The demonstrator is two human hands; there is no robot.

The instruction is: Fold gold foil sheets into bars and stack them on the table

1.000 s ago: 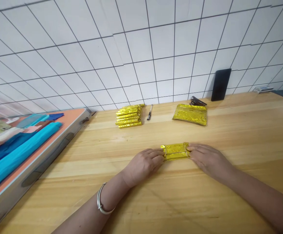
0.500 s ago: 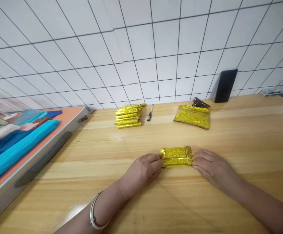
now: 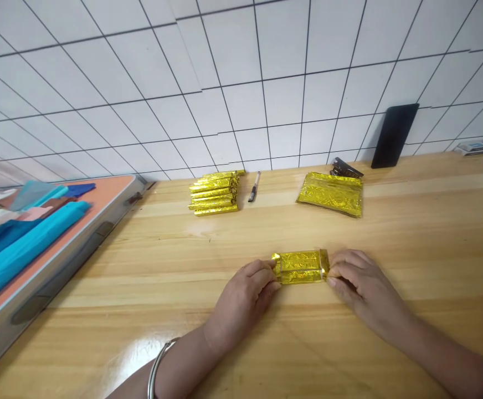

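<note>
A folded sheet of gold foil paper (image 3: 302, 267) lies on the wooden table between my hands, its two short ends turned inward as narrow flaps. My left hand (image 3: 252, 285) pinches the left end, with the fingertips partly hidden behind the fist. At the opposite end, the thumb and fingers of my right hand (image 3: 355, 280) close on the right corner. Further back on the left rests a pile of rolled gold foil tubes (image 3: 214, 193). A stack of flat gold foil sheets (image 3: 330, 194) sits back and to the right.
A pen (image 3: 254, 187) lies beside the tubes. Behind the flat sheets is a black clip (image 3: 344, 167). A dark phone-like slab (image 3: 395, 136) leans on the tiled wall (image 3: 283, 94). On the left, a case (image 3: 112, 202) carries blue and coloured paper or cloth (image 3: 37, 238).
The view has shifted slightly. The foil sheet's upper part looks folded down a little flatter, and both hands stay at its ends, the right fingers bent slightly more.
</note>
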